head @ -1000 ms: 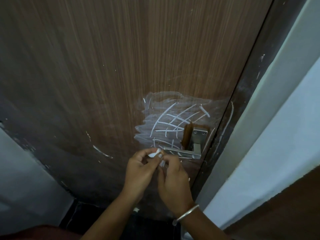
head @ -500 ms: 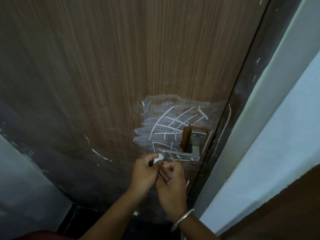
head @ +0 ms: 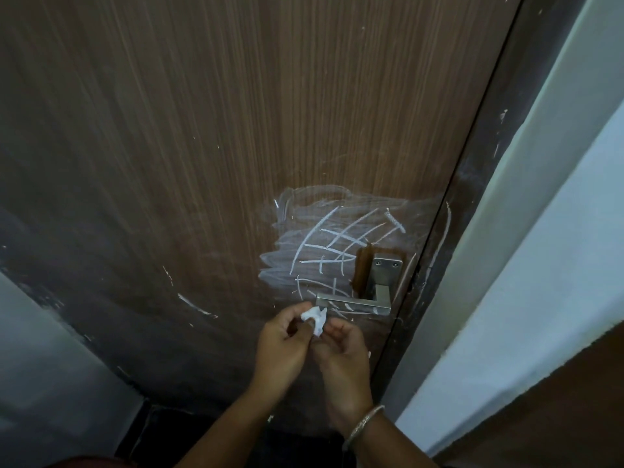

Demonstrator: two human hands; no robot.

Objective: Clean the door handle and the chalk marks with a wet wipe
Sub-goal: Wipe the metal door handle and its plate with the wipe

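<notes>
White, crumpled wet wipe (head: 314, 319) sits pinched in the left hand (head: 282, 346), whose grip clamps it; the right hand (head: 341, 354) is loosely open alongside. The steel door handle (head: 353, 304), its lever horizontal, lies just above-right, chalk marks (head: 334, 244) higher.

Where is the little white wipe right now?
In the head view, the crumpled white wet wipe is pinched by the left hand, with the right hand beside it, just below the silver metal door handle.
</notes>
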